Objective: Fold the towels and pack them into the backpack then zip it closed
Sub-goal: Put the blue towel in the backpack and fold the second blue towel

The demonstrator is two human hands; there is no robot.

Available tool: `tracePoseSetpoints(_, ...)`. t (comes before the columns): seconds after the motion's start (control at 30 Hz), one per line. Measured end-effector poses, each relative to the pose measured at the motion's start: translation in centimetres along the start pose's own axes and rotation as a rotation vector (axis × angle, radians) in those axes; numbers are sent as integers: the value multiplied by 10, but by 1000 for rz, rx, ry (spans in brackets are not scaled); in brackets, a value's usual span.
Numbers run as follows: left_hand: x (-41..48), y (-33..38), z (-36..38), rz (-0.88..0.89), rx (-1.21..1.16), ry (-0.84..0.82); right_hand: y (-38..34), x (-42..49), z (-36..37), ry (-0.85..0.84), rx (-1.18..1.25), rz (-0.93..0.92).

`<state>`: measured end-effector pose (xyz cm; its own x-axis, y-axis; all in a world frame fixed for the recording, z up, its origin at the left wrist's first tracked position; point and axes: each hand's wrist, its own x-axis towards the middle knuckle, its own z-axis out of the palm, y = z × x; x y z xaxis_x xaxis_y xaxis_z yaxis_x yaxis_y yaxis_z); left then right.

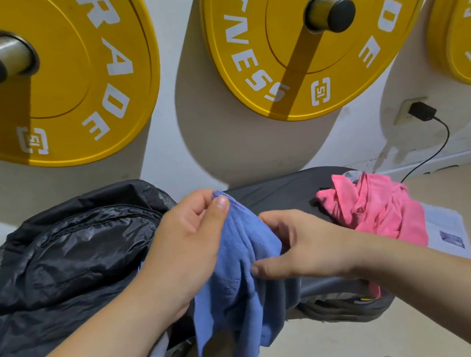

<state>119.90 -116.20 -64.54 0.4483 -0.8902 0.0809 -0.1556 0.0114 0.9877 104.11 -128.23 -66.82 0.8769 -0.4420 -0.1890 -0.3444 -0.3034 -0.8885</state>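
Observation:
A blue towel [241,295] hangs crumpled in front of me over the bench edge. My left hand [185,242] pinches its top corner between thumb and fingers. My right hand [298,245] grips the towel's right side lower down, thumb pressed into the cloth. A black backpack [64,263] lies slumped on the left, touching my left forearm; I cannot tell whether its zip is open. A pink towel [379,207] lies bunched on the dark bench [280,192] to the right.
Yellow weight plates [314,40] hang on pegs on the white wall behind the bench. A charger with a black cable [422,112] is plugged in at the right. A white paper [445,230] lies beneath the pink towel. Beige floor lies below.

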Motion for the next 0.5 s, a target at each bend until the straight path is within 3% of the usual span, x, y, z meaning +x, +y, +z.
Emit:
tracePoseSetpoints(0.1, 5, 0, -6, 71, 50, 94, 7, 0, -3, -37, -212, 0)
tracePoseSetpoints(0.27, 10, -12, -19, 53, 138, 210, 40, -3, -17, -15, -456, 204)
tracePoseSetpoints(0.43, 15, -20, -31, 15, 196, 276, 67, -12, -36, 77, -483, 289)
tracePoseSetpoints(0.5, 16, -23, -36, -23, 199, 274, 72, -16, -40, 170, -332, 344)
